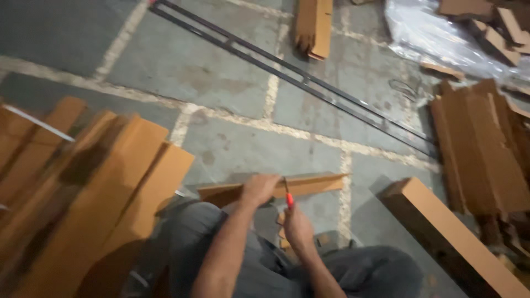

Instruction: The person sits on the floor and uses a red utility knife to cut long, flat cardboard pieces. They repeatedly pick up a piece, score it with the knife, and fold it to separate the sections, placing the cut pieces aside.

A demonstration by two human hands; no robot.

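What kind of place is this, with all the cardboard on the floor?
Probably a workshop or warehouse floor. Cardboard corner strips lie stacked on bare stone paving, a long metal frame lies across it, and the hands hold one cardboard strip.

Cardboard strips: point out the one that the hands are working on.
It is the long angled cardboard strip lying across the knees: the left hand grips it, and the right hand sets a red-handled tool against it. The other pieces lie untouched on the floor.
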